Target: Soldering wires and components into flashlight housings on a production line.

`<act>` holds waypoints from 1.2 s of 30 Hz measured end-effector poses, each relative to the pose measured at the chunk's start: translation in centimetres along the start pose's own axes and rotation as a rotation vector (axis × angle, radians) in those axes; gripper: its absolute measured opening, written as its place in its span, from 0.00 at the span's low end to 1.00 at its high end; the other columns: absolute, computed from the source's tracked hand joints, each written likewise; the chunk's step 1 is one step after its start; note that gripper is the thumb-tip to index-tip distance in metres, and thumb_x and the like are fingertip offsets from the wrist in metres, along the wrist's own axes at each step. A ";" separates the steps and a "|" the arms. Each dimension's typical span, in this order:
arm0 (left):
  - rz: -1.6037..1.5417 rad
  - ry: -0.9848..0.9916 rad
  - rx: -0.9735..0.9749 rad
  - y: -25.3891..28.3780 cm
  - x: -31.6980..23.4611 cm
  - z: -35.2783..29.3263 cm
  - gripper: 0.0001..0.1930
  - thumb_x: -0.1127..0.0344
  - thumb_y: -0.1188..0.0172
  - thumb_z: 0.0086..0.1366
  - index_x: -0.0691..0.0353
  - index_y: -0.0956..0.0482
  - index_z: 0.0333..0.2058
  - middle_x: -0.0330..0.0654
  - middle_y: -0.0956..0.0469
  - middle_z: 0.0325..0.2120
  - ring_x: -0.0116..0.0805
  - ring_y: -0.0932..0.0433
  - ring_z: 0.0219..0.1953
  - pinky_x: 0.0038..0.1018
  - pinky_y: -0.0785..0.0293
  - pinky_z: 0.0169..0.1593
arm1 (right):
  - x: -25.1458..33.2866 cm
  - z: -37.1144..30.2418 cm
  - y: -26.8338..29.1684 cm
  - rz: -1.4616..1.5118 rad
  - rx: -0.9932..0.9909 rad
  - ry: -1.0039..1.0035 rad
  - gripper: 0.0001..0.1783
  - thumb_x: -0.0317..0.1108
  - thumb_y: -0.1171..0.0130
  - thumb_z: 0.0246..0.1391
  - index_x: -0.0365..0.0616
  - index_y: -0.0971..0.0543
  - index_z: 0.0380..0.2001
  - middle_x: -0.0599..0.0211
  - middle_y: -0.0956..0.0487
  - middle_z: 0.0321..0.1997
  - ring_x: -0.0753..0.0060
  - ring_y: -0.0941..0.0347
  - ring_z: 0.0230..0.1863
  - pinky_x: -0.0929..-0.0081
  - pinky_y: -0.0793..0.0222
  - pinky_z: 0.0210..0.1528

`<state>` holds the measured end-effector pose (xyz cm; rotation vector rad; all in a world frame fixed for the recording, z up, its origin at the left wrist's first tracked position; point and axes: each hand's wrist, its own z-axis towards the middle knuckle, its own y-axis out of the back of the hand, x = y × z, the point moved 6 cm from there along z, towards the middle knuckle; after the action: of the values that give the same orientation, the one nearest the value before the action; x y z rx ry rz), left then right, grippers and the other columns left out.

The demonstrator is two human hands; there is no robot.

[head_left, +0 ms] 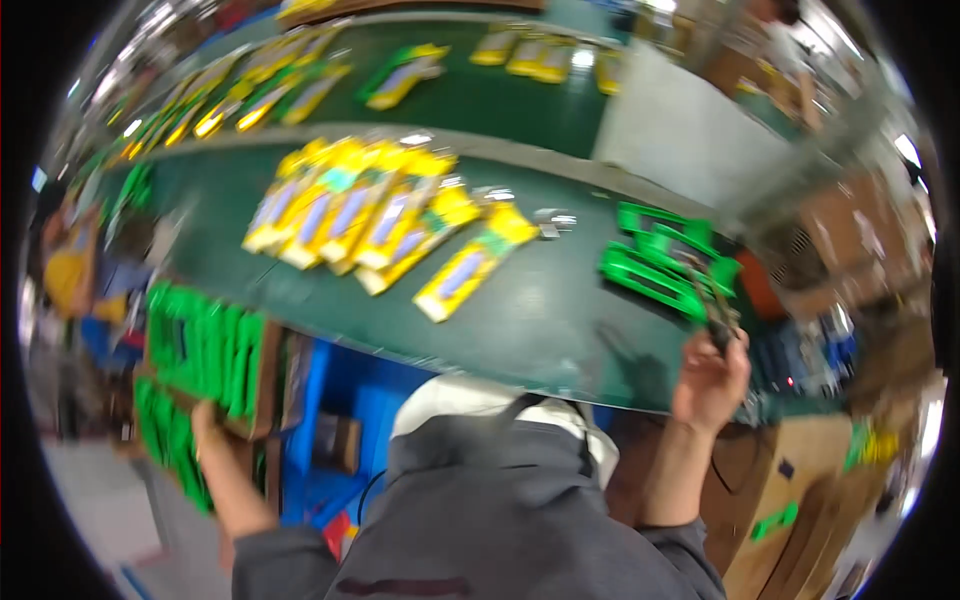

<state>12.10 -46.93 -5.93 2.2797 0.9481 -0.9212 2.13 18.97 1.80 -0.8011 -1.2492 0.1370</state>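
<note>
My right hand (712, 378) is raised over the right part of the bench, its fingers closed around a slim tool (719, 330) with a dark grip and long thin metal arms pointing away from me. Blur hides its exact kind. Beyond the tool's tip lies a small pile of bright green plastic frames (655, 275). Down at the left, my left hand (205, 418) reaches to a cardboard box (268, 375) filled with green plastic parts (200, 345). More green parts (165, 430) sit in a lower box beside that hand. Its fingers are smeared and partly hidden.
A row of yellow packages (365, 205) lies overlapping on the green bench (545, 320), with one package (475, 265) apart on the right. Farther back, more packages lie on another green surface (500, 95). A blue bin (370, 390) is under the bench; cardboard boxes (850, 240) stand right.
</note>
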 end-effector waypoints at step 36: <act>-0.261 -0.673 0.160 10.5 -8.0 -15.1 0.26 0.65 0.55 0.55 0.66 0.34 0.53 0.44 0.27 0.47 0.36 0.28 0.46 0.30 0.33 0.50 | 1.1 4.0 -0.3 0.069 0.023 -0.047 0.12 0.36 0.49 0.57 0.43 0.28 0.42 0.69 0.27 0.36 0.83 0.32 0.32 0.89 0.38 0.30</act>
<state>21.68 -46.96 11.68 1.7658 0.8837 -1.7800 -1.07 21.23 3.21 -0.8255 -1.2626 0.2265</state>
